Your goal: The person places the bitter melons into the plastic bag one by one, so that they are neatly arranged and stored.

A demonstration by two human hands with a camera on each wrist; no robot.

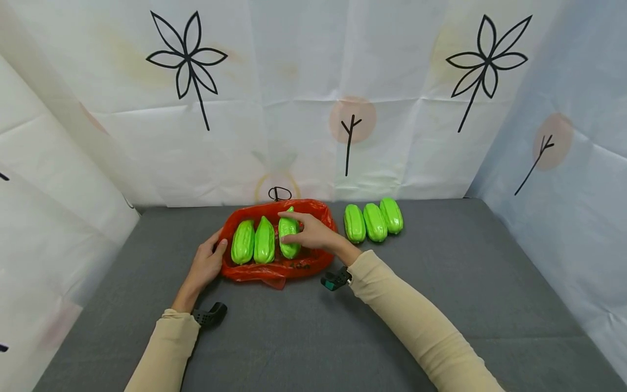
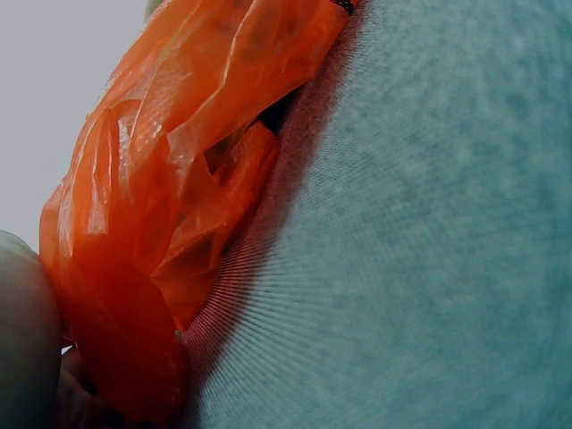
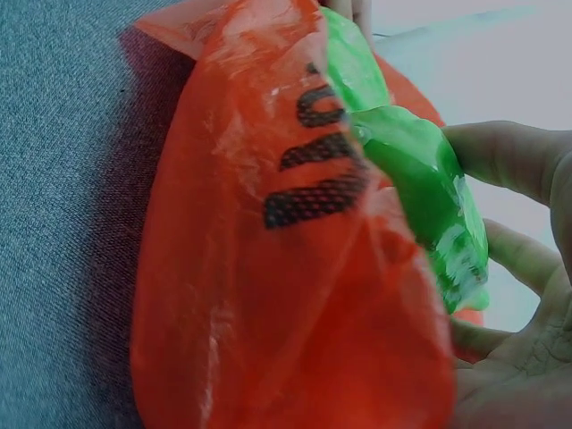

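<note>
A red plastic bag (image 1: 274,275) lies with its mouth spread wide, dark print on its near side. My left hand (image 1: 207,264) grips the bag's left rim; the left wrist view shows the crumpled plastic (image 2: 152,197) beside the thumb (image 2: 27,331). Inside, two bright-green ridged gourds (image 1: 264,241) lie side by side at the left. With thumb and fingers, my right hand (image 1: 313,233) holds a third green gourd (image 1: 289,245) upright in the bag, right of those two. Up close, the right wrist view shows this gourd (image 3: 420,179) between the fingers, its lower part behind the bag's wall.
Three more green gourds (image 1: 375,222) lie in a row on the grey tabletop (image 1: 416,261), right of the bag near the back. White cloth walls (image 1: 294,65) with drawn plants enclose the table at the back and sides.
</note>
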